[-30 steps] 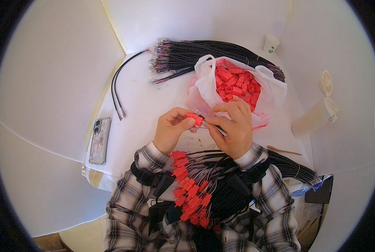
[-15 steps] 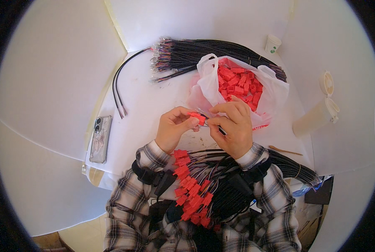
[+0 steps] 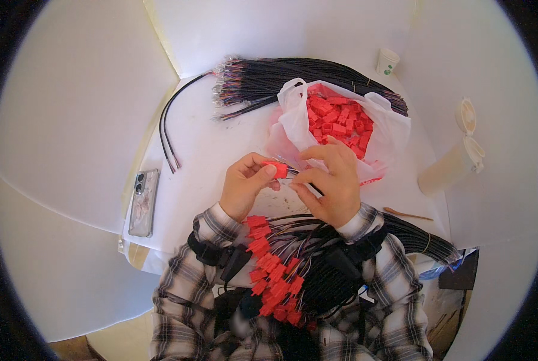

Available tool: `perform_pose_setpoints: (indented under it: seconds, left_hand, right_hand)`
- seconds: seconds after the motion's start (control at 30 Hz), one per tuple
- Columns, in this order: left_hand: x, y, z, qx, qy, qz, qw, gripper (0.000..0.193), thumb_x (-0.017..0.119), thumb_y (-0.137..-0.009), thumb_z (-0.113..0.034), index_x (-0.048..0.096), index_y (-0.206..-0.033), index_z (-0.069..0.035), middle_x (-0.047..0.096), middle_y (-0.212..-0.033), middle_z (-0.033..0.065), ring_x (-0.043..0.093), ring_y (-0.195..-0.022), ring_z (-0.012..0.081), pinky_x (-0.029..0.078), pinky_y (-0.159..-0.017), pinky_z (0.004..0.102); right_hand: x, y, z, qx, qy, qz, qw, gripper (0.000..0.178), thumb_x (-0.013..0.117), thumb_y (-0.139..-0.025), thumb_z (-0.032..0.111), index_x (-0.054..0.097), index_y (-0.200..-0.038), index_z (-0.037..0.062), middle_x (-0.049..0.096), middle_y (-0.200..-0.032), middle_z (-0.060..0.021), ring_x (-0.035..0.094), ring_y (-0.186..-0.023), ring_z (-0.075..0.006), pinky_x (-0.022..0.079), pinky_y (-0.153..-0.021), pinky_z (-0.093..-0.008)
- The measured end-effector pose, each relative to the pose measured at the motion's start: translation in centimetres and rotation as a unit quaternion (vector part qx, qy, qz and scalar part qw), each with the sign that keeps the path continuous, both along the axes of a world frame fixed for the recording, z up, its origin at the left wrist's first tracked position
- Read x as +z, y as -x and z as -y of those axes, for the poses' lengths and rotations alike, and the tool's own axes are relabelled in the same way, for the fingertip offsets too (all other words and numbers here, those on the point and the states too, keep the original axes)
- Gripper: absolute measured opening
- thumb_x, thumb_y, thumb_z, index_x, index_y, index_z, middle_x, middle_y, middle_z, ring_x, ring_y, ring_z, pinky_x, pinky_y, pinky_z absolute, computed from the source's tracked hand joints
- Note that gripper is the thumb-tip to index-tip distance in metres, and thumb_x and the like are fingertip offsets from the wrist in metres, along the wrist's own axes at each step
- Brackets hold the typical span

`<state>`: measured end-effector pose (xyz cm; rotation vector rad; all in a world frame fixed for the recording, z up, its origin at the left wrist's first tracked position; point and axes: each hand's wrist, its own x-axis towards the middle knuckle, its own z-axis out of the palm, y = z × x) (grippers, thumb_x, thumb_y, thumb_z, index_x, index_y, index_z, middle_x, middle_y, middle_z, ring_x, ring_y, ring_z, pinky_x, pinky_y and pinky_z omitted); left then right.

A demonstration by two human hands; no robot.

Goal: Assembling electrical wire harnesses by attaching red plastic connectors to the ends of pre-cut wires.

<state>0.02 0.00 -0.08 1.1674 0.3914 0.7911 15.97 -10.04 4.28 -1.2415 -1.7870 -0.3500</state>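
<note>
Between the thumb and fingers of my left hand (image 3: 245, 185) sits a red plastic connector housing (image 3: 276, 169). Thin dark wires run from its right end toward my right hand (image 3: 332, 180). My right thumb and forefinger pinch close to a thin wire with a small pale end, just right of the housing. A black cable (image 3: 317, 192) passes under my right fingers. Nearer to me, a bundle of black sleeved cables (image 3: 332, 274) lies across my lap and the table edge, its left ends fitted with several red connector housings (image 3: 276, 277).
Beyond my hands stands a white plastic bag (image 3: 293, 123) of loose red housings (image 3: 338, 117). Behind it lies another black cable bundle (image 3: 263, 78) with bare terminals. A phone (image 3: 143, 203) is at left; a paper cup (image 3: 387, 61), an open-lidded cream bottle (image 3: 443, 171) and a thin brown stick (image 3: 407, 214) are at right.
My right thumb and forefinger have drawn slightly apart from the red housing, and the thumb has dropped a little. The housing has turned slightly in my left hand.
</note>
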Motion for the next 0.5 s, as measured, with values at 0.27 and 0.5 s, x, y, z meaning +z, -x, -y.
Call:
perform_pose_setpoints:
  seconds: [0.27, 0.5]
  left_hand:
    - [-0.12, 0.10, -0.08, -0.029, 0.043, 0.012, 0.999, 0.018, 0.058, -0.084, -0.015, 0.052, -0.092, 0.000, 0.061, -0.086, 0.0102, 0.057, -0.068, 0.0160, 0.048, -0.063, 0.0289]
    - [0.14, -0.15, 0.08, -0.008, 0.024, 0.010, 1.000, 0.018, 0.056, -0.085, -0.014, 0.051, -0.095, 0.000, 0.061, -0.088, 0.0096, 0.057, -0.073, 0.0154, 0.048, -0.065, 0.0294]
  right_hand:
    - [-0.75, 0.01, -0.55, -0.021, 0.049, 0.026, 0.998, 0.013, 0.064, -0.063, 0.009, 0.057, -0.074, 0.0076, 0.051, -0.103, -0.0111, 0.047, -0.097, -0.0311, 0.036, -0.089, -0.0455]
    - [-0.58, 0.08, -0.33, -0.017, 0.046, 0.009, 0.999, 0.014, 0.065, -0.062, 0.005, 0.057, -0.073, 0.0076, 0.053, -0.100, -0.0093, 0.048, -0.094, -0.0304, 0.036, -0.089, -0.0464]
